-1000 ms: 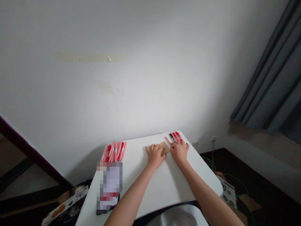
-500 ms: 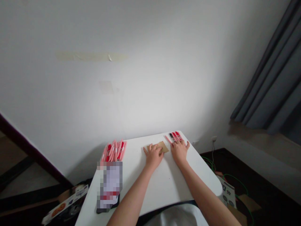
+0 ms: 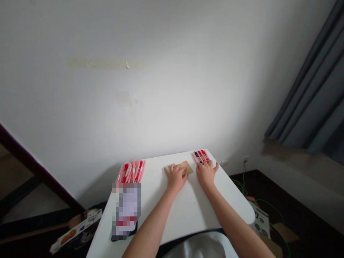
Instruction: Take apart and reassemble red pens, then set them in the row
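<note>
My left hand (image 3: pixel 176 176) lies flat with fingers spread on a small brown card (image 3: pixel 185 167) on the white table (image 3: pixel 188 211). My right hand (image 3: pixel 206 172) rests flat just to its right, fingers apart, fingertips touching a small group of red and black pens (image 3: pixel 200 156) at the table's far right corner. Neither hand grips anything.
A pile of several pink and red pens (image 3: pixel 131 171) lies at the far left of the table, beside a blurred flat object (image 3: pixel 125 210). A wall stands behind. A box (image 3: pixel 73 234) and green cables (image 3: pixel 258 204) lie on the floor; grey curtain (image 3: pixel 311 96) at right.
My right hand slid right off the brown card toward the pens at the corner and spread its fingers. My left hand stayed on the card.
</note>
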`<state>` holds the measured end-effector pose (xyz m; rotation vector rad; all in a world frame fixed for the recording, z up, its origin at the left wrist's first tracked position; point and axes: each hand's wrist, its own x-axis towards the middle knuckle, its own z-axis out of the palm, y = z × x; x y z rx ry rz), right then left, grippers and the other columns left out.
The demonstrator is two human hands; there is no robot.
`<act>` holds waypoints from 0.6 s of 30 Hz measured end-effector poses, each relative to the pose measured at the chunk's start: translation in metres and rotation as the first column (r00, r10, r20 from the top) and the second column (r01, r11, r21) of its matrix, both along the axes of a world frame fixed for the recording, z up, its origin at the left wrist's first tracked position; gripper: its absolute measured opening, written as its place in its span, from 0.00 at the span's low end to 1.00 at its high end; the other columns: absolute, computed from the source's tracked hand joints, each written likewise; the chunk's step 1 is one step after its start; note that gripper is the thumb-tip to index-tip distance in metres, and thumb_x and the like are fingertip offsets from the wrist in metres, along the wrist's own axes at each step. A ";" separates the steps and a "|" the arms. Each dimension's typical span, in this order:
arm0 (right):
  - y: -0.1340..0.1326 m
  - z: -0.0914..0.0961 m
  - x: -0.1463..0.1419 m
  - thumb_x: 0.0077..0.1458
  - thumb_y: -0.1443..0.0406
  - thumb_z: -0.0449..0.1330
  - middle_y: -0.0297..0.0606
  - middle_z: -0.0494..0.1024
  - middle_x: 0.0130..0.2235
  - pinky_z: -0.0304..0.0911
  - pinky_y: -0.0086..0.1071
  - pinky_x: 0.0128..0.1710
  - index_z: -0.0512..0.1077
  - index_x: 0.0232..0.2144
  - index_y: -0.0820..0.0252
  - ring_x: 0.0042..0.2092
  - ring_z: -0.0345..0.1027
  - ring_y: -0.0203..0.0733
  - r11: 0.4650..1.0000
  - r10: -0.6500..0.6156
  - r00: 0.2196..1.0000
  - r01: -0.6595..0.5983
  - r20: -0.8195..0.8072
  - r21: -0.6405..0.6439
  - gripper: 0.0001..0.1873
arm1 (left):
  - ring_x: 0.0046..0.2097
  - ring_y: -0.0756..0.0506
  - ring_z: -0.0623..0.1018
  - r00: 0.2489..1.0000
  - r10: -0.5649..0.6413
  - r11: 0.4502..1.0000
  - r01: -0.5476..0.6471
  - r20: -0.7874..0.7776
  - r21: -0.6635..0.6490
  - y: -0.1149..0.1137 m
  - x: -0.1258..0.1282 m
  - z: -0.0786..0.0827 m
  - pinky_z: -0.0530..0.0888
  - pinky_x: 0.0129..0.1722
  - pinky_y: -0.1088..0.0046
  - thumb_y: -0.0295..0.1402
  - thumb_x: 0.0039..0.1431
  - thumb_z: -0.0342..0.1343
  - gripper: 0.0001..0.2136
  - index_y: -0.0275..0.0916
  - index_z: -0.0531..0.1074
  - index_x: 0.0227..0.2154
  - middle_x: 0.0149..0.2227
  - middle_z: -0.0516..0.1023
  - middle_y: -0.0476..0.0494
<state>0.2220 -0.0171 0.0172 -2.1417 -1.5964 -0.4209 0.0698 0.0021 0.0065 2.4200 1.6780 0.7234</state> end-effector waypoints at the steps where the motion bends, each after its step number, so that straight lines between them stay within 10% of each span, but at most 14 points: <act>1: 0.000 0.000 0.000 0.58 0.65 0.48 0.45 0.77 0.42 0.29 0.56 0.56 0.77 0.36 0.52 0.52 0.57 0.52 1.000 0.001 1.000 -0.001 0.004 -0.001 0.17 | 0.62 0.35 0.57 1.000 -0.002 1.000 0.002 0.001 0.003 0.000 0.000 0.000 0.42 0.59 0.33 0.40 0.56 0.53 0.14 0.52 0.72 0.46 0.56 0.69 0.48; 18: 0.002 -0.002 0.001 0.59 0.67 0.46 0.45 0.75 0.46 0.28 0.57 0.57 0.76 0.37 0.54 0.51 0.58 0.51 0.998 -0.061 0.998 0.061 0.023 0.031 0.18 | 0.62 0.35 0.57 1.000 -0.009 1.000 0.008 -0.025 -0.005 -0.002 -0.001 0.002 0.43 0.59 0.33 0.41 0.56 0.52 0.15 0.52 0.71 0.47 0.57 0.68 0.47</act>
